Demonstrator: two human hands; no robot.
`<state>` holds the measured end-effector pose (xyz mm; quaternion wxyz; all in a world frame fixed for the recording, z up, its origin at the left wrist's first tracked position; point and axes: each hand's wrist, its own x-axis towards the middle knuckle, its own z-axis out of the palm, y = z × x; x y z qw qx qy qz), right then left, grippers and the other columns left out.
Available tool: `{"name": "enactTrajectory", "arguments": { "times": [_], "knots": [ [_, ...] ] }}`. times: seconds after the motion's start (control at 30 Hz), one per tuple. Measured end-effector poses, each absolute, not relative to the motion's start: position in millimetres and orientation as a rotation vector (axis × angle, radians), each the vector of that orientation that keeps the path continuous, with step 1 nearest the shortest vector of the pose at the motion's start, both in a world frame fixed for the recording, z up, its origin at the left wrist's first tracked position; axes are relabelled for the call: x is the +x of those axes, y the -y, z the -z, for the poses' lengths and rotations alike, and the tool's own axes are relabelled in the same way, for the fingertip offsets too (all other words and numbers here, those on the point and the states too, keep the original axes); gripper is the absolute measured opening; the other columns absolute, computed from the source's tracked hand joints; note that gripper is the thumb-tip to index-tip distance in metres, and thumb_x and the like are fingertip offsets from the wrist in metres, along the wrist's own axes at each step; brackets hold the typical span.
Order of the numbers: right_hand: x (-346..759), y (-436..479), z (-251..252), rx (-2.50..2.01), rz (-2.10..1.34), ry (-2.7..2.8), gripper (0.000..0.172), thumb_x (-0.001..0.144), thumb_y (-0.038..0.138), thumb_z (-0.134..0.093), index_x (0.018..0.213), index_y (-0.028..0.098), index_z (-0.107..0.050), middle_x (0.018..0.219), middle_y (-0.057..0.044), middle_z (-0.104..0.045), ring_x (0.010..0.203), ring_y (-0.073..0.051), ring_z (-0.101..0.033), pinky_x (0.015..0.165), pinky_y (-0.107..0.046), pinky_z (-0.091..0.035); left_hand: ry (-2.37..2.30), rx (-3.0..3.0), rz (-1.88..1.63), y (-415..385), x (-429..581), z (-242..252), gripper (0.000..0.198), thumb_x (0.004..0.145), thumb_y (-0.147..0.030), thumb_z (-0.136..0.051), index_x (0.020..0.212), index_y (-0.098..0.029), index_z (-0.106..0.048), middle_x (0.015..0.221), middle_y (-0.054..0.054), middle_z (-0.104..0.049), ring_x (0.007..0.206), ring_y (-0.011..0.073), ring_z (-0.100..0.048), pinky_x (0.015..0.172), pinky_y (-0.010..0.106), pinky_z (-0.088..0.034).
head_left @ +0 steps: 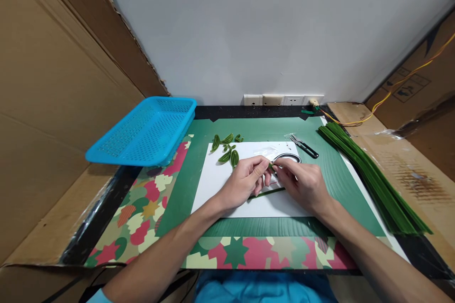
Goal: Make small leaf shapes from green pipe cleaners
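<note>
My left hand [245,179] and my right hand [302,182] meet over the white sheet of paper [213,199]. Fingertips of both are pinched on a small piece of green pipe cleaner [271,166], mostly hidden by the fingers. Below them a straight green pipe cleaner [267,193] lies across the paper; whether it joins the held piece I cannot tell. Left of my hands are several leaf shapes [224,157] bent from green pipe cleaner. Behind my right hand, a pair of scissors [289,155] shows only a dark loop handle.
Black-handled snips [304,147] lie at the back right of the green mat [341,189]. A bundle of green pipe cleaners [369,175] runs along the right edge. A blue plastic basket [170,151] stands at the left. Cardboard walls [53,80] flank the table.
</note>
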<state>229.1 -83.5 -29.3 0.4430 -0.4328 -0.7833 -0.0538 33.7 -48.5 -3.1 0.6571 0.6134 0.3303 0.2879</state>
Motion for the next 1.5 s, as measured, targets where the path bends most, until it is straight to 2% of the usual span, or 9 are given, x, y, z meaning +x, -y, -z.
{"name": "enactTrajectory", "arguments": {
  "times": [0.27, 0.47, 0.6, 0.7, 1.07, 1.23, 1.5],
  "knots": [
    [230.0, 84.4, 27.8, -1.056, 0.05, 1.921, 0.01, 0.103, 0.015, -0.061, 0.1, 0.013, -0.07, 0.068, 0.001, -0.071, 0.046, -0.007, -0.054, 0.048, -0.021, -0.038, -0.734, 1.444, -0.628, 48.8, 31.8, 3.9, 0.043, 0.109, -0.051, -0.045, 0.091, -0.015, -0.06, 0.079, 0.001, -0.063, 0.049, 0.0048, -0.05, 0.045, 0.019, -0.035],
    [230.9, 84.7, 27.0, -1.059, 0.044, 1.925, 0.01, 0.102, 0.015, -0.06, 0.1, 0.014, -0.07, 0.068, 0.001, -0.07, 0.047, -0.008, -0.056, 0.049, -0.021, -0.04, -0.714, 1.477, -0.6, 51.0, 31.1, 4.3, 0.034, 0.108, -0.05, -0.048, 0.106, -0.018, -0.059, 0.077, -0.002, -0.062, 0.051, 0.0064, -0.049, 0.05, 0.02, -0.037],
    [231.6, 84.4, 28.6, -1.054, 0.045, 1.934, 0.011, 0.102, 0.015, -0.061, 0.099, 0.013, -0.071, 0.07, -0.001, -0.071, 0.049, -0.009, -0.058, 0.051, -0.022, -0.041, -0.746, 1.535, -0.605, 52.9, 31.6, 3.0, 0.034, 0.108, -0.05, -0.047, 0.1, -0.018, -0.057, 0.078, -0.002, -0.062, 0.055, 0.0077, -0.049, 0.053, 0.022, -0.039],
    [231.7, 84.1, 30.6, -1.064, 0.039, 1.939, 0.012, 0.103, 0.016, -0.06, 0.1, 0.013, -0.071, 0.072, -0.001, -0.073, 0.051, -0.01, -0.059, 0.052, -0.022, -0.042, -0.759, 1.548, -0.597, 53.7, 31.7, 2.9, 0.036, 0.108, -0.052, -0.045, 0.103, -0.019, -0.057, 0.076, -0.003, -0.059, 0.055, 0.0086, -0.048, 0.052, 0.023, -0.038],
    [230.3, 85.0, 27.6, -1.068, 0.036, 1.928, 0.016, 0.105, 0.019, -0.057, 0.098, 0.015, -0.071, 0.065, 0.001, -0.068, 0.045, -0.008, -0.054, 0.048, -0.021, -0.039, -0.737, 1.539, -0.57, 56.5, 33.1, 4.7, 0.039, 0.11, -0.054, -0.034, 0.105, -0.02, -0.053, 0.075, -0.003, -0.058, 0.053, 0.0085, -0.048, 0.051, 0.022, -0.039],
    [230.6, 85.1, 27.7, -1.062, 0.023, 1.929, 0.017, 0.106, 0.021, -0.056, 0.098, 0.016, -0.071, 0.07, 0.0, -0.073, 0.049, -0.009, -0.057, 0.05, -0.021, -0.042, -0.754, 1.538, -0.6, 57.1, 33.5, 3.4, 0.043, 0.11, -0.056, -0.034, 0.098, -0.019, -0.054, 0.075, -0.002, -0.058, 0.054, 0.0087, -0.049, 0.051, 0.022, -0.04],
    [231.5, 85.3, 25.3, -1.037, 0.06, 1.934, 0.016, 0.105, 0.021, -0.06, 0.094, 0.016, -0.071, 0.065, 0.001, -0.069, 0.05, -0.009, -0.058, 0.051, -0.022, -0.041, -0.708, 1.444, -0.586, 56.4, 33.7, 3.9, 0.043, 0.108, -0.057, -0.04, 0.087, -0.02, -0.049, 0.069, -0.003, -0.055, 0.051, 0.0073, -0.046, 0.049, 0.019, -0.039]
  ]
}}
